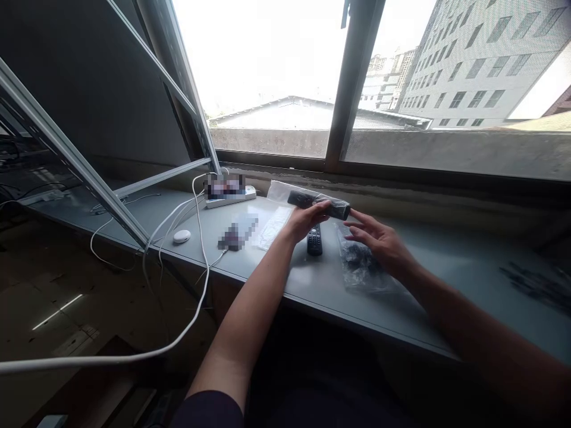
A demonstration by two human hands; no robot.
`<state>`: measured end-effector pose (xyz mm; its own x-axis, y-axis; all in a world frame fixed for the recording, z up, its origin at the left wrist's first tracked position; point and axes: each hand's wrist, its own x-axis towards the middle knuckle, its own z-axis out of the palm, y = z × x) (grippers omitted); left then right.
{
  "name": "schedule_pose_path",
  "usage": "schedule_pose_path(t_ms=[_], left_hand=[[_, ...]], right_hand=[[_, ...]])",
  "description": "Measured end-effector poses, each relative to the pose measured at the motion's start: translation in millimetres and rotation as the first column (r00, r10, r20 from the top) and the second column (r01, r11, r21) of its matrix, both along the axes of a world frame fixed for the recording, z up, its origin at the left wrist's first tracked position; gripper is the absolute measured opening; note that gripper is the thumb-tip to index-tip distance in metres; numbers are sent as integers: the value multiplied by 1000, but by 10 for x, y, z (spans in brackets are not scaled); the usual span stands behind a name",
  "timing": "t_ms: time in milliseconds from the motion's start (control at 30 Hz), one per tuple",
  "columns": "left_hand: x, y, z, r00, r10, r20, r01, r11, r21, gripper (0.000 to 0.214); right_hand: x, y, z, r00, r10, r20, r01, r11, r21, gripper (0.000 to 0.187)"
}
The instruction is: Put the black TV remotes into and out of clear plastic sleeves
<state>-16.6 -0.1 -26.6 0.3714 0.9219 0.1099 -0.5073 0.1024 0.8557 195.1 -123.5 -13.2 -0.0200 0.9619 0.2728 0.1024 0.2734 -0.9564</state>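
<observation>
My left hand (307,219) is closed around a long black remote control (339,209), which looks wrapped in shiny plastic and is held above the table. At its right end is my right hand (379,239), fingers apart and stretched out, the index fingertip at or very near that end. Below the held one, a second black remote (314,242) with rows of buttons lies on the table, its upper part hidden by my left hand. Clear plastic bags with dark contents (361,264) lie beneath my right hand. A white, plastic-like sheet (274,229) rests left of the remotes.
The grey table (321,282) runs along a window. To the left are a blurred-out device (238,232) on a cable, a round white puck (181,236), a power strip (232,197) and a metal frame (80,154). A white cable (196,318) hangs over the front edge. Dark items (535,285) lie far right.
</observation>
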Motion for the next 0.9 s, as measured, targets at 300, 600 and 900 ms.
schedule_pose_path(t_ms=[300,600,900], left_hand=[[-19,-80,39,994,-106,-40,106,994,-5,17],[6,-55,4,986,-157,-50,158,987,7,20],[73,-85,-35,948,-306,-92,312,948,62,32]], right_hand=[[17,70,-76,988,144,56,-146,989,33,65],[51,122,-154,960,196,199,-206,978,34,83],[20,185,-256,906,209,369,-251,966,69,83]])
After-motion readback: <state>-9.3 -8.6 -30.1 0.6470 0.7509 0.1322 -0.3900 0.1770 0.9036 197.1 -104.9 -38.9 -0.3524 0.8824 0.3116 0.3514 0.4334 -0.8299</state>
